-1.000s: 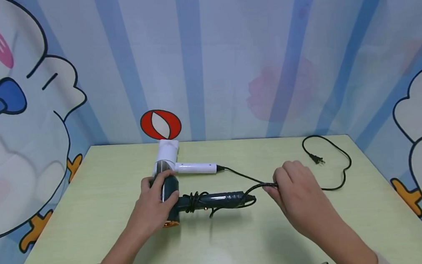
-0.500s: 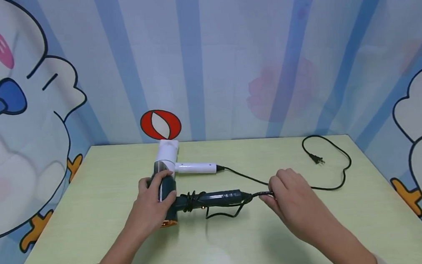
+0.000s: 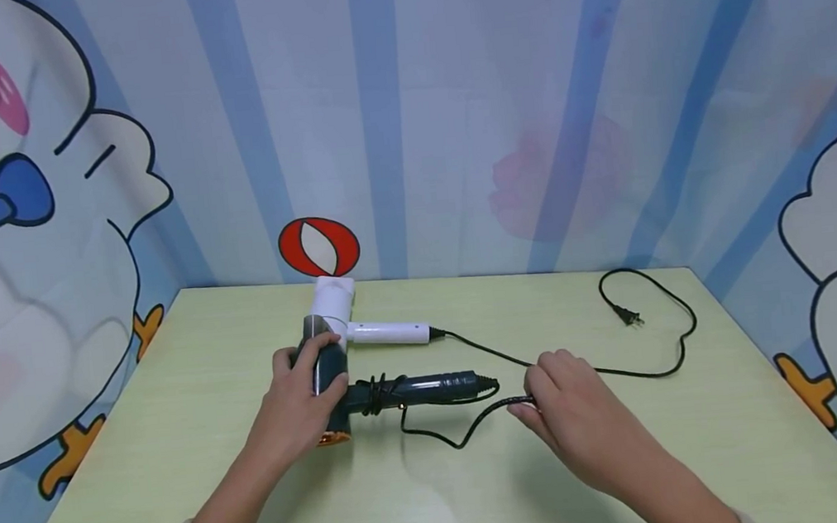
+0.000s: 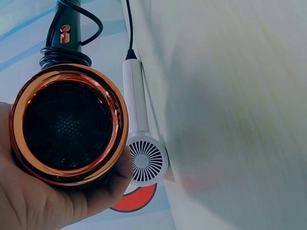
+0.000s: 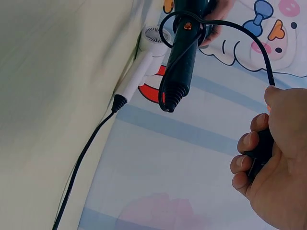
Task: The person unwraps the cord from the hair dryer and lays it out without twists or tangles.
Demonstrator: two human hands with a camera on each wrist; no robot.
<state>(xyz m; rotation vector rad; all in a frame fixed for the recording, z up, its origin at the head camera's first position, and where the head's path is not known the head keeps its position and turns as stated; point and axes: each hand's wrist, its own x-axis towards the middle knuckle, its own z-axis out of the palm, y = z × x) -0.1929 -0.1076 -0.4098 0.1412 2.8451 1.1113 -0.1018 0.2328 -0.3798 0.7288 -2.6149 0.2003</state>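
My left hand point(image 3: 296, 397) grips the barrel of a dark green hair dryer point(image 3: 415, 390), its fingers wrapped round the body in the left wrist view. The dryer's copper-rimmed round end point(image 4: 120, 110) faces that camera, and its handle points right. Black cord point(image 3: 376, 396) is wound round the handle near the barrel. A free stretch of it sags in a bend and runs to my right hand point(image 3: 582, 422). In the right wrist view, the fingers curl round the cord's black plug point(image 5: 261, 148), partly hidden in the palm.
Behind the green dryer, a white hair dryer point(image 3: 387, 332) lies on the pale table point(image 3: 439, 492). Its black cord point(image 3: 482, 349) passes behind my right hand to a plug point(image 3: 626, 314) at the back right. A cartoon-printed curtain point(image 3: 437, 127) stands at the table's far edge.
My right hand has come toward me and slightly left with the cord, whose free stretch now sags in a wider, lower bend. My left hand keeps hold of the green hair dryer, shifting only slightly.
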